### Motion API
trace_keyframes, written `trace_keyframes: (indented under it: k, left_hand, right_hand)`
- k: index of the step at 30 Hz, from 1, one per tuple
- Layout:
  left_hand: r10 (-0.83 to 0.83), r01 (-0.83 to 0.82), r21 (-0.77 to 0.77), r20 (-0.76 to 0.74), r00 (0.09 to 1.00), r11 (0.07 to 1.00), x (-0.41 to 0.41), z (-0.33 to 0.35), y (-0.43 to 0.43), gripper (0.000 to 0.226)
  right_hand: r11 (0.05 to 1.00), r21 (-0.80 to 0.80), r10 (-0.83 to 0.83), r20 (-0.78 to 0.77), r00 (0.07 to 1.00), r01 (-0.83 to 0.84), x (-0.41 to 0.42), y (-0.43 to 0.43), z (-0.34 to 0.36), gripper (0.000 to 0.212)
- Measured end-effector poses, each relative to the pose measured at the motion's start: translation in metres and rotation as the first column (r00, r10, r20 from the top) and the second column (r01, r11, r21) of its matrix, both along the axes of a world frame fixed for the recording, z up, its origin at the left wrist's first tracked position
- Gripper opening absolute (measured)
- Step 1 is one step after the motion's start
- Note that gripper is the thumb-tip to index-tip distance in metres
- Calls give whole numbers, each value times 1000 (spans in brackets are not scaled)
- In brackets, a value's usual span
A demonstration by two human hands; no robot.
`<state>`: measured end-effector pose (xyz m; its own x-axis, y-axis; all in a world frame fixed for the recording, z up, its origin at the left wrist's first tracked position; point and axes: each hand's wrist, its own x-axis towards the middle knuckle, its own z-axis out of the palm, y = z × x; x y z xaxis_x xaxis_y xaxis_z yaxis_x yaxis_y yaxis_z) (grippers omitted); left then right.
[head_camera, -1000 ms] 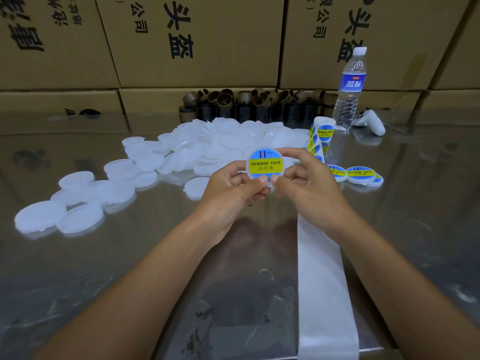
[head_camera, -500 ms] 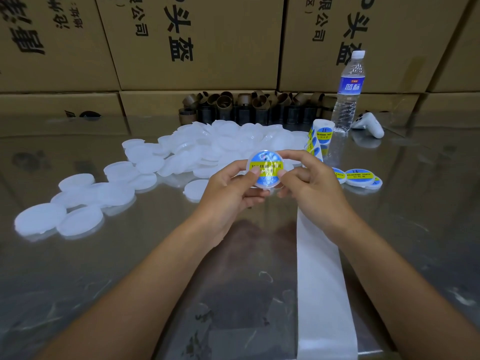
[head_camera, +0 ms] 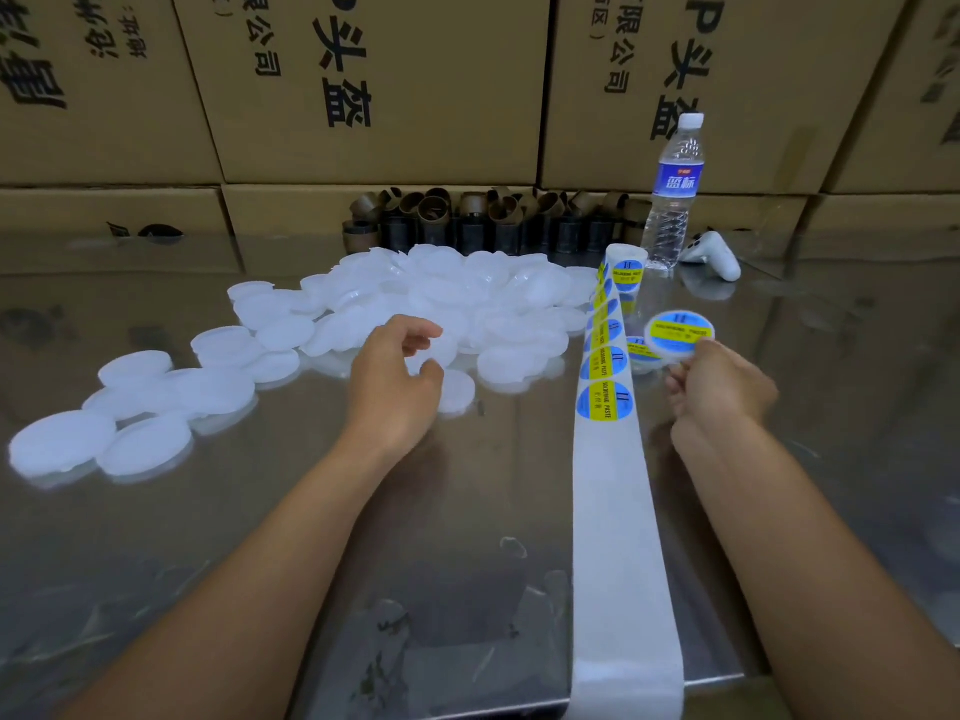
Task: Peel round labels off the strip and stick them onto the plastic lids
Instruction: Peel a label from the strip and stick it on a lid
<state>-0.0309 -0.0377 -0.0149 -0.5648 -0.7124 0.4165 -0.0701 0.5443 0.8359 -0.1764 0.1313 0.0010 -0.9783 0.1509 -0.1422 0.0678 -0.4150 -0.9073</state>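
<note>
My right hand pinches a labelled lid by its near edge, holding it just above other labelled lids on the table's right side. My left hand hovers with curled, parted fingers over the near edge of the pile of plain white lids, holding nothing. One white lid lies just right of that hand. The white label strip runs between my arms from the front edge back to its roll, with several blue-and-yellow round labels on its far half.
More white lids are scattered to the left on the reflective metal table. A water bottle, a white controller and a row of brown cardboard cores stand at the back before stacked cardboard boxes.
Both hands held the labelled lid together in the middle; now my right hand has carried it to the right, and my left hand has let go and moved left toward the white lids.
</note>
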Motion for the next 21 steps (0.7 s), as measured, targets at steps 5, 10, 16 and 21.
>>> trace_keyframes:
  k: [5, 10, 16, 21]
  left_hand:
    - [-47, 90, -184, 229, 972, 979, 1, -10, 0, 25]
    - [-85, 184, -241, 370, 925, 953, 1, -11, 4, 32]
    - [-94, 244, -322, 416, 904, 915, 1, -11, 4, 14]
    - [-97, 216, -298, 367, 925, 930, 2, -10, 3, 10]
  right_hand:
    - [994, -28, -100, 71, 992, 102, -7, 4, -1, 25]
    - [995, 102, -27, 73, 997, 19, -9, 9, -5, 22]
    - [977, 208, -28, -43, 999, 36, -3, -4, -3, 28]
    - [861, 509, 305, -475, 825, -25, 28, -20, -8, 21]
